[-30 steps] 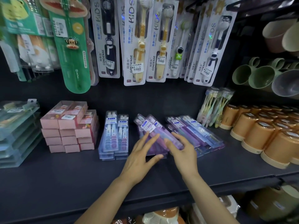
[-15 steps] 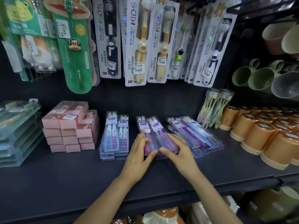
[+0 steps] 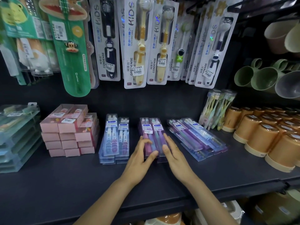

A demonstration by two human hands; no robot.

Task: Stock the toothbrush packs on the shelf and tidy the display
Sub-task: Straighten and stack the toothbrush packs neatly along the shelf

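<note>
— Where are the hands?

— Both rest on the purple toothbrush packs (image 3: 151, 135), a small stack lying flat on the dark shelf (image 3: 65, 184). The left hand (image 3: 138, 161) touches the stack's left edge, its fingers fairly straight and its thumb lying across the near end of the top pack. The right hand (image 3: 176, 155) lies along the stack's right edge with fingers straight and together; a ring sits on one finger. Neither hand curls round a pack.

— What lies beside the fingers?

— Just left of the left fingers is a stack of blue toothbrush packs (image 3: 116, 138), and beyond that some pink boxes (image 3: 69, 130). Just right of the right fingers a slanted pile of blue and purple packs (image 3: 197, 138) fans away at an angle. Further right stand orange cups (image 3: 266, 137).

— And beyond the fingertips?

— Kids' toothbrush cards (image 3: 138, 41) hang on the back wall above the purple stack.
</note>
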